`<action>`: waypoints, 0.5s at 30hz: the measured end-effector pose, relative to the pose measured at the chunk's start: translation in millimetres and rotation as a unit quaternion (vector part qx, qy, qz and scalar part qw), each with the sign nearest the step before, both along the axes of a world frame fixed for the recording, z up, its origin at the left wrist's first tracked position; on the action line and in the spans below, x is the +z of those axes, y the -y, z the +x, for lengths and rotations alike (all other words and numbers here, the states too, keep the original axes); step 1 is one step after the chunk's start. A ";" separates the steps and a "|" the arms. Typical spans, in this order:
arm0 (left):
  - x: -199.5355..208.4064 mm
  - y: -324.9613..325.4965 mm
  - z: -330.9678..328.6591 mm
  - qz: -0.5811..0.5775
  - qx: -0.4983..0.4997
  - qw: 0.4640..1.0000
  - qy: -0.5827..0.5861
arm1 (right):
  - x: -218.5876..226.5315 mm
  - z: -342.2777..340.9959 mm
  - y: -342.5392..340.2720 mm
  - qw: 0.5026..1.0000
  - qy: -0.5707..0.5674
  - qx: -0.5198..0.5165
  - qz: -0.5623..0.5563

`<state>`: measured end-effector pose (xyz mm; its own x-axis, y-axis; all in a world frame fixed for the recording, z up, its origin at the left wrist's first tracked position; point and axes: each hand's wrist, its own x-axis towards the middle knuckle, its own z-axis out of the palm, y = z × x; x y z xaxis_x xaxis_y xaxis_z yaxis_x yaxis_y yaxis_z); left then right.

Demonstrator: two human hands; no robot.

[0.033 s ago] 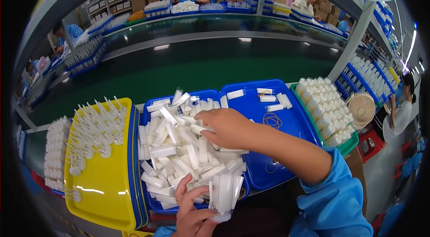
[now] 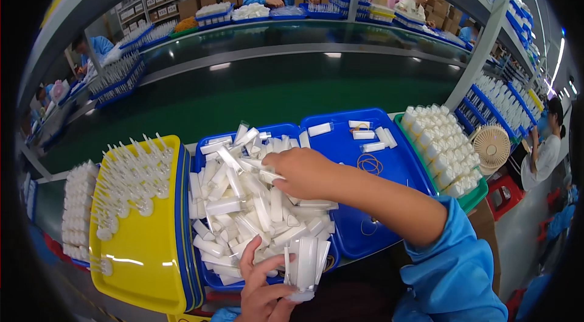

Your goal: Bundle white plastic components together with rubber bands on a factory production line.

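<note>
Over the middle blue tray (image 2: 204,167), nothing has shifted since the earlier frame: both hands sit exactly where they were and the pile looks the same. Right hand (image 2: 301,171) reaches across from the right, fingers curled down onto the heap of white plastic pieces (image 2: 243,212), pinching one at its left edge. Left hand (image 2: 264,288) comes up from the bottom edge, fingers spread beside a gathered bundle of white pieces (image 2: 306,264) that it grips upright at the tray's near rim.

That tray is heaped with loose white caps and tubes lying every which way. Just to its right, a second blue tray (image 2: 401,170) is nearly bare: a few white pieces along its far side and some rubber bands (image 2: 368,164) on its floor. Right again, a green tray (image 2: 471,197) is packed with white pieces standing in rows. On the left, a yellow tray (image 2: 143,261) holds thin white sticks (image 2: 131,179) standing upright at its far end. Further left, a stack of white parts (image 2: 79,206) stands on the surface. A small tan fan (image 2: 491,147) sits beyond the green tray.
</note>
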<state>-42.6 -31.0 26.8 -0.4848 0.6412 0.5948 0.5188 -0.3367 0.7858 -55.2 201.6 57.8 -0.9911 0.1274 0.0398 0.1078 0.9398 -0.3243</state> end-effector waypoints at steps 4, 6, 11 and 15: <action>3.1 2.1 -4.3 0.003 -0.007 0.999 -0.042 | 2.3 -13.0 0.0 0.997 0.072 -0.006 0.007; 3.2 3.0 -4.5 0.003 0.002 0.999 -0.052 | 3.3 -2.9 -3.4 0.997 0.068 -0.004 -0.028; -0.8 -4.1 -0.1 0.005 0.007 0.997 -0.071 | 12.8 40.0 6.0 0.910 -0.025 -0.118 -0.397; -4.1 -14.8 8.6 0.000 -0.033 0.998 -0.061 | 15.7 87.6 17.7 0.730 -0.058 -0.100 -0.674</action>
<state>-34.1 -16.2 22.7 -0.3655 0.6698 0.6463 0.5871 -0.3729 0.7185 32.4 183.8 73.5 -0.9473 0.2702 -0.1723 0.0969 -0.2710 -0.9577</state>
